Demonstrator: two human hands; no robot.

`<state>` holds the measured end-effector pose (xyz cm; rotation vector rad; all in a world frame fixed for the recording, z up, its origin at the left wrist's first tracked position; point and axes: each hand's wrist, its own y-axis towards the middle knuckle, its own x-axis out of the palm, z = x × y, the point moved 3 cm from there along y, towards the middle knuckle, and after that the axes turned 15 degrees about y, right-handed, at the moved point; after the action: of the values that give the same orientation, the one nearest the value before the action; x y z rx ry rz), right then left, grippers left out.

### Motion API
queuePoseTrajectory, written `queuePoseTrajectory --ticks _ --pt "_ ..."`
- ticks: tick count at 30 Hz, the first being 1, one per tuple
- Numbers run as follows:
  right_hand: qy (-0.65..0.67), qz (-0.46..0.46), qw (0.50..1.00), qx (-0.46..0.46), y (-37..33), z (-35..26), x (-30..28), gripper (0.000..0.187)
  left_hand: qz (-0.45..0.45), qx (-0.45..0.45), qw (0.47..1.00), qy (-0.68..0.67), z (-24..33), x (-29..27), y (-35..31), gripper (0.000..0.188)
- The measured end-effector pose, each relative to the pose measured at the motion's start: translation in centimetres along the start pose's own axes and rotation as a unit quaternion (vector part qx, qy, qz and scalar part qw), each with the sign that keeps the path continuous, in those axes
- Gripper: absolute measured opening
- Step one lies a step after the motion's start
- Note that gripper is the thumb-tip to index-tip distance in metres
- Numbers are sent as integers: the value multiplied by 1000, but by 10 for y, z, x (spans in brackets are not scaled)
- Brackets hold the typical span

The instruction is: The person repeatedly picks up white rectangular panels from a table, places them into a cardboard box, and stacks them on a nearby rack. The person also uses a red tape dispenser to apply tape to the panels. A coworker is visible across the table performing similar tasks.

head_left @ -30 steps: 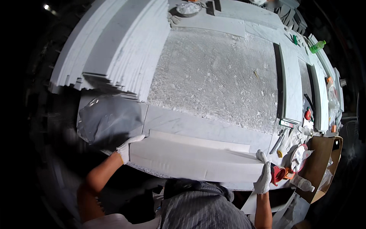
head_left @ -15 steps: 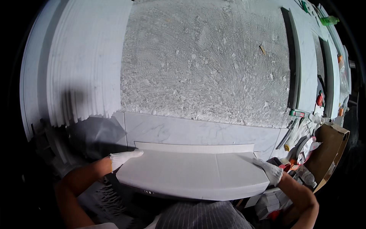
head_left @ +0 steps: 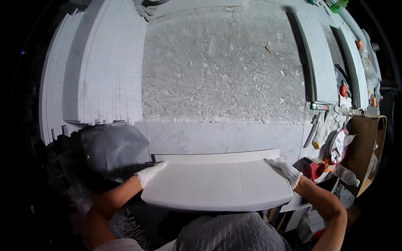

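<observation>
A wide white cardboard box (head_left: pixel 205 182) lies level in front of my torso, a narrow flap (head_left: pixel 217 157) standing out along its far edge. My left hand (head_left: pixel 150 173), in a white knit glove, grips its left far corner. At the opposite corner my right hand (head_left: pixel 286 170), gloved likewise, holds the right side, fingertips resting on top by the flap. Fingers under the box are hidden on both sides.
Beyond the box runs a marbled tile strip (head_left: pixel 226 137), then a rough grey surface (head_left: pixel 222 71). White panels (head_left: pixel 111 62) are stacked at left beside a clear plastic bag (head_left: pixel 113 148). On the right are gloves (head_left: pixel 324 127), a red tape dispenser (head_left: pixel 313 168), a bottle (head_left: pixel 346 175) and a cardboard box (head_left: pixel 366 154).
My right hand has shifted inward toward the flap's right corner, and its fingers now reach farther over the top. My left hand stays at the left corner. The whole view has shifted.
</observation>
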<state>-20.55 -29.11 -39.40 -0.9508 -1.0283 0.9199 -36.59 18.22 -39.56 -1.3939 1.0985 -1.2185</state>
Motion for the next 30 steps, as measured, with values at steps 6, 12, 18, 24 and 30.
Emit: queuePoseTrajectory --ticks 6,12,18,24,30 --pt "1 -22 984 -177 6 34 -26 37 77 123 989 -21 -30 11 -4 46" --pt "-36 -22 928 -369 -9 49 -40 32 166 250 954 15 -47 9 -27 56" --pt "-233 -96 783 -569 22 12 -117 41 222 607 762 28 -44 -28 -45 77" --pt "-345 56 634 -690 46 17 -181 64 401 540 720 168 -52 -35 -37 76" --pt "-437 52 630 -640 -23 74 -134 73 305 495 807 100 -112 -15 -39 74"
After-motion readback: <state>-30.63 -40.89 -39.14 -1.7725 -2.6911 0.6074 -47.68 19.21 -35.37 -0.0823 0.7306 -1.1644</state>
